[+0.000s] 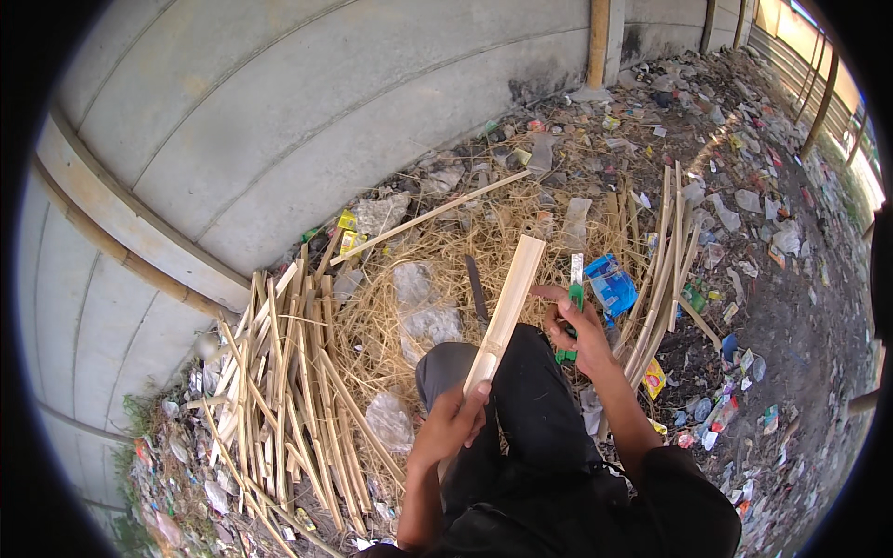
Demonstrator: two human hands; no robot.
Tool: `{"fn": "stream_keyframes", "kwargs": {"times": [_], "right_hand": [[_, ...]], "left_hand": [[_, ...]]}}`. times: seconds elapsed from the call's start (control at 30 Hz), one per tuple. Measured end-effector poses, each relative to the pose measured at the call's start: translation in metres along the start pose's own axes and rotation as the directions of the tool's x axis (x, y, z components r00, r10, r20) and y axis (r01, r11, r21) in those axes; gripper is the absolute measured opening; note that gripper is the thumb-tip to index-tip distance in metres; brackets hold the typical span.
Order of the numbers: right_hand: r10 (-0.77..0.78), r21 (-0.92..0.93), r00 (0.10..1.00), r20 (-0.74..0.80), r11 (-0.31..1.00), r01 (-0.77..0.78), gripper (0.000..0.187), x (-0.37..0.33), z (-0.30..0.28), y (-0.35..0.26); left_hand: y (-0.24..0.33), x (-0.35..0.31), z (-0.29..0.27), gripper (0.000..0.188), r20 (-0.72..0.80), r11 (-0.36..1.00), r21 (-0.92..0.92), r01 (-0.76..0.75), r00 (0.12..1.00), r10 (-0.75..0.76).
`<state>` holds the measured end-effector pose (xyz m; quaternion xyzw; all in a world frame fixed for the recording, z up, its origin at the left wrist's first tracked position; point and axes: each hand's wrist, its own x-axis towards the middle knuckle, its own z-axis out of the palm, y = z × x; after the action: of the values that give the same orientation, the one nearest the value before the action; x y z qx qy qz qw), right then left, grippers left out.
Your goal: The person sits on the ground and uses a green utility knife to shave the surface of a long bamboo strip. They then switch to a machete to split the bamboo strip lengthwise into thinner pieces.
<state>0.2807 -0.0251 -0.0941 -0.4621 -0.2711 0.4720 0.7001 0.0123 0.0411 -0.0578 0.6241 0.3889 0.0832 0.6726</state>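
My left hand (451,423) grips the near end of a pale split bamboo slat (510,302), which slants up and away over my dark-trousered knee (446,367). My right hand (579,330) is closed on a green-handled knife (574,296) whose short pale blade points away, just right of the slat's upper half. The blade does not touch the slat. A dark flat blade (476,290) lies on the straw just left of the slat.
A pile of split bamboo strips (288,391) lies at my left, another bundle (662,265) at my right. Dry straw and plastic litter (409,316) cover the ground. A blue packet (612,284) lies near the knife. A grey concrete wall (279,121) rises beyond.
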Motion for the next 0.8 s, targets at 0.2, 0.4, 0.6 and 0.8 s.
{"fn": "stream_keyframes", "kwargs": {"times": [0.2,0.4,0.6,0.8], "right_hand": [[-0.039,0.049,0.999,-0.030,0.998,0.040,0.044,-0.011,0.048,-0.010],[-0.058,-0.098,0.994,-0.091,0.994,0.049,0.031,-0.021,0.048,-0.012],[-0.169,-0.249,0.980,-0.101,0.958,0.139,0.029,-0.030,0.053,-0.016],[-0.240,-0.282,0.966,-0.092,0.937,0.206,0.028,-0.031,0.056,-0.012]], "left_hand": [[0.012,0.011,0.007,0.043,0.147,0.999,-0.010,-0.038,0.988,0.039],[0.007,0.012,0.008,0.039,0.188,0.994,-0.024,-0.103,0.976,0.106],[-0.007,0.026,0.013,0.028,-0.023,0.930,-0.143,-0.339,0.940,0.339],[0.041,0.042,0.014,0.017,-0.184,0.870,-0.108,-0.481,0.870,0.458]]}}
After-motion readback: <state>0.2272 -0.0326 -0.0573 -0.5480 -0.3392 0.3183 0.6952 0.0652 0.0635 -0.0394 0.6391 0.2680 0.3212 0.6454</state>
